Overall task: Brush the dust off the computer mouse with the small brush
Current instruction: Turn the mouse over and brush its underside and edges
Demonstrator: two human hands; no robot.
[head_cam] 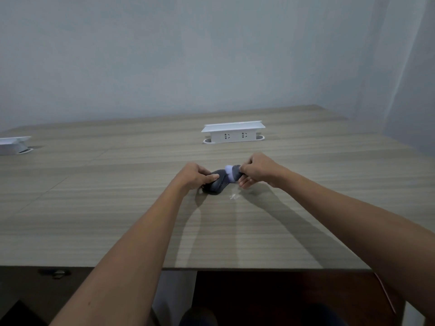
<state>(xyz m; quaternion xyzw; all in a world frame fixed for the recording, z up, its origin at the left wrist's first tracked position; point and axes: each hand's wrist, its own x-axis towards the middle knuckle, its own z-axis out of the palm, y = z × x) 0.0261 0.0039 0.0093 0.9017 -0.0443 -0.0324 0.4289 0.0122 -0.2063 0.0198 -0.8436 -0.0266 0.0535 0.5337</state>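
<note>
On the counter (117, 208), mid-way across, the left hand (196, 175) is closed over the dark mouse (215, 184), pinning it down, while the right hand (257, 171) is curled round the brush (231, 175), bristles touching the mouse. A hard stroke could skid the mouse loose or scatter the white dust (233, 196) further.

Wood-grain table (117, 208), pale wall (164, 55)
</note>
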